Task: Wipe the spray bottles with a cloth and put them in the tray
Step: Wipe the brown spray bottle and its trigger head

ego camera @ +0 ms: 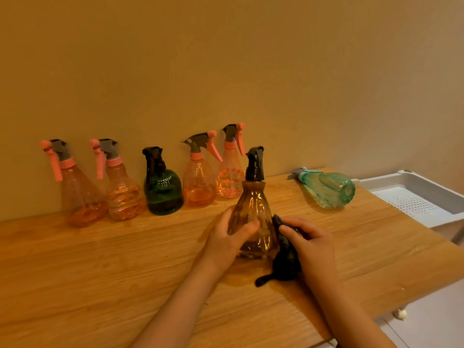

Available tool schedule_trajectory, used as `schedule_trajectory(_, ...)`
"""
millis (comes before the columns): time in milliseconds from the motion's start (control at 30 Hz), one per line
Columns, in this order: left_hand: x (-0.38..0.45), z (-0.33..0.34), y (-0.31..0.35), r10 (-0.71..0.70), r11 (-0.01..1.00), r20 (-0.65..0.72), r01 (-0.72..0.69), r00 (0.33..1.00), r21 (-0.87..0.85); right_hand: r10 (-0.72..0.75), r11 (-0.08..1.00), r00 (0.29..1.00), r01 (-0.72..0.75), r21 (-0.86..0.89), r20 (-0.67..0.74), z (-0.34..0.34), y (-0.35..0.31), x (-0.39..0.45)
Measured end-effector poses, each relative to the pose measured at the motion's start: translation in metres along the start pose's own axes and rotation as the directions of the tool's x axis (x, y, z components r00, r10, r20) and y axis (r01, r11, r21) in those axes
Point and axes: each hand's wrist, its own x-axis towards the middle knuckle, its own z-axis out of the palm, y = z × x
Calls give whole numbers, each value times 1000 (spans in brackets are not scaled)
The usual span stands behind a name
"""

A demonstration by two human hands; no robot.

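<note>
A brown spray bottle (254, 209) with a black trigger head stands upright on the wooden table (100, 267). My left hand (227, 241) grips its lower left side, thumb across the front. My right hand (310, 243) presses a dark cloth (285, 264) against the bottle's right side; the cloth hangs down to the tabletop. A white tray (416, 194) with a perforated floor sits at the right, beyond the table's edge. A light green spray bottle (329, 189) lies on its side near the tray.
Along the wall stand several pink-headed orange bottles (82, 194) (123, 192) (199, 182) (231, 177) and a dark green bottle (163, 189) with a black head. The table's right edge runs diagonally, with a white surface (431, 320) below it.
</note>
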Motion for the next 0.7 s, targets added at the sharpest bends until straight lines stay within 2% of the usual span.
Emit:
schedule_trajectory(100,-2,1,1,-27,995,41,23,999,99,-27,999,999,26,-43,-29,0,3,1)
schedule_trajectory(200,-3,-3,4,-80,961,188,25,979,276,6,1000,997,-8,-26,-77,-2,4,2)
schedule_trajectory(267,-5,-5,5,-68,906,250,-45,966,421,46,999,994,-46,-1,-98,-4,4,3)
schedule_trajectory(333,-7,-4,3,0,865,254,-127,967,485,79,997,992,-78,10,-96,-5,5,3)
schedule_trajectory(433,-8,-5,-1,104,879,223,-194,969,436,119,992,988,-115,47,-98,-3,1,2)
schedule_trajectory(700,-8,2,-4,224,945,145,-251,964,209,247,960,961,-226,165,-121,-3,-1,3)
